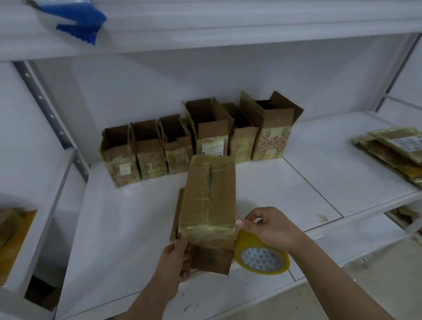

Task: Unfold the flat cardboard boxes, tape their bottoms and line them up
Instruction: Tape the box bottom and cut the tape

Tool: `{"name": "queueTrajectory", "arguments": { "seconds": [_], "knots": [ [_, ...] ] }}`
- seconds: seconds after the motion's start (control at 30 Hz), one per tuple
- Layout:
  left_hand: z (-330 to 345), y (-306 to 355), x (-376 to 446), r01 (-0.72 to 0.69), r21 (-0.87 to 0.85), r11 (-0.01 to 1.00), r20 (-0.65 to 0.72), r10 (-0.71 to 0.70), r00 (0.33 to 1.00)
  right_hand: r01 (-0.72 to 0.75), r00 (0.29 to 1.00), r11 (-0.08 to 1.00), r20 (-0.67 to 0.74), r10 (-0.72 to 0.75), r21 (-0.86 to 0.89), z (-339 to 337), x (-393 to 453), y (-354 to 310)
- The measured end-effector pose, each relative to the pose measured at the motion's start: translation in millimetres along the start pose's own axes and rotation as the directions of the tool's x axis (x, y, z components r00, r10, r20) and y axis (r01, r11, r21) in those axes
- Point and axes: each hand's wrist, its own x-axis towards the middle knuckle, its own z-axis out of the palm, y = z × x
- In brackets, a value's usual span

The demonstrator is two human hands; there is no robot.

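Blue-edged plastic bag [65, 7] on upper shelf [214, 32]

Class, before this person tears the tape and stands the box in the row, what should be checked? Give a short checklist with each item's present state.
1. Left hand steadies the box: ok.
2. Right hand pinches the tape at the box's corner, tape roll hanging below: ok.
3. Tape covers the bottom seam: ok; fully stuck, cannot tell.
4. Tape cut from the roll: not ok.
5. Free shelf space beside the row of boxes: ok.
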Motion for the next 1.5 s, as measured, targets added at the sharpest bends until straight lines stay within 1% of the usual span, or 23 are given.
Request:
{"name": "queueTrajectory", "arguments": {
  "seconds": [0.07,0.13,0.2,0.23,0.27,0.3,0.33,0.37,0.43,0.47,0.53,0.6,0.7,0.77,0.83,0.9,1.0,1.03,1.13,1.23,1.3,1.4,1.5],
  "knots": [
    [-9.6,6.8,3.7,-0.055,0.051,0.997,-0.021,0.056,0.998,-0.009,1.0,1.0,0.001,0.009,-0.006,-2.4,0.0,-0.9],
    [-21.2,28.2,6.1,-0.145,0.081,0.986,-0.083,0.152,0.985,-0.02,1.0,1.0,0.001,0.02,-0.01,-5.7,-0.4,-1.1],
    [-27.7,57.1,3.6,-0.253,0.117,0.96,-0.09,0.264,0.96,-0.021,1.0,1.0,-0.003,0.021,-0.003,-8.3,-1.6,0.4],
    [-27.0,71.5,0.0,-0.32,0.152,0.935,-0.06,0.332,0.941,-0.022,1.0,1.0,-0.003,0.022,0.008,-9.0,-2.3,1.0],
    [-23.1,84.9,-5.0,-0.4,0.194,0.896,0.007,0.406,0.914,-0.025,1.0,0.999,0.003,0.025,0.02,-9.0,-3.0,0.8],
    [-15.5,98.0,-12.0,-0.474,0.239,0.848,0.111,0.461,0.88,-0.027,1.0,0.999,0.011,0.026,0.027,-8.8,-3.6,0.4],
    [-4.5,109.9,-19.4,-0.534,0.285,0.796,0.238,0.481,0.844,-0.025,0.999,0.999,0.02,0.025,0.03,-8.6,-3.8,-0.3],
    [9.1,120.1,-26.4,-0.572,0.328,0.752,0.351,0.465,0.812,-0.021,0.999,0.999,0.026,0.02,0.034,-8.9,-4.1,-1.6],
    [38.6,132.9,-33.7,-0.603,0.366,0.709,0.498,0.398,0.77,-0.003,1.0,0.998,0.028,0.002,0.059,-10.2,-4.2,-3.6],
    [52.0,135.2,-34.3,-0.592,0.361,0.721,0.545,0.352,0.761,0.007,0.999,0.997,0.033,-0.01,0.074,-10.8,-4.1,-4.0],
    [71.8,131.7,-30.5,-0.518,0.347,0.782,0.598,0.24,0.764,0.023,0.998,0.994,0.053,-0.029,0.103,-11.1,-4.4,-3.8],
    [78.2,122.9,-21.7,-0.474,0.367,0.801,0.585,0.198,0.787,0.001,0.997,0.985,0.079,-0.015,0.173,-12.4,-6.1,-2.2],
    [73.6,117.9,-9.1,-0.477,0.358,0.803,0.562,0.222,0.797,-0.071,0.987,0.931,0.163,0.013,0.358,-21.8,-13.1,6.8],
    [70.8,116.3,-5.3,-0.483,0.334,0.809,0.564,0.24,0.79,-0.056,0.976,0.9,0.213,-0.042,0.433,-29.9,-18.0,16.1],
    [70.8,114.1,-5.3,-0.505,0.332,0.797,0.555,0.269,0.787,-0.04,0.975,0.885,0.211,-0.066,0.464,-34.5,-18.5,23.4],
    [71.9,112.0,-6.2,-0.53,0.349,0.773,0.546,0.292,0.785,-0.042,0.98,0.897,0.193,-0.049,0.441,-32.7,-14.0,27.9],
    [75.1,113.7,-9.8,-0.534,0.376,0.757,0.53,0.297,0.794,-0.032,0.99,0.974,0.141,-0.001,0.225,-21.6,-7.9,33.4],
    [76.4,114.0,-11.9,-0.532,0.382,0.756,0.527,0.294,0.797,-0.035,0.991,0.981,0.13,0.01,0.192,-18.5,-8.6,35.2],
    [77.0,115.0,-17.1,-0.526,0.394,0.754,0.537,0.276,0.797,0.007,0.99,0.972,0.135,-0.04,0.233,-22.7,-12.7,39.2],
    [75.6,119.6,-21.0,-0.533,0.437,0.724,0.631,0.176,0.756,0.053,0.981,0.961,0.166,-0.1,0.271,-37.6,-22.4,39.0],
    [78.2,123.8,-25.1,-0.56,0.524,0.642,0.671,0.093,0.735,0.043,0.98,0.962,0.178,-0.094,0.27,-46.2,-26.7,36.1],
    [88.7,132.3,-31.4,-0.612,0.686,0.394,0.662,0.011,0.749,0.044,0.994,0.989,0.095,-0.058,0.14,-53.1,-29.0,30.0],
    [102.2,141.0,-37.4,-0.607,0.779,0.156,0.622,-0.067,0.78,0.022,1.0,0.999,-0.001,-0.022,-0.048,-56.8,-32.9,22.1]
  ]
}}
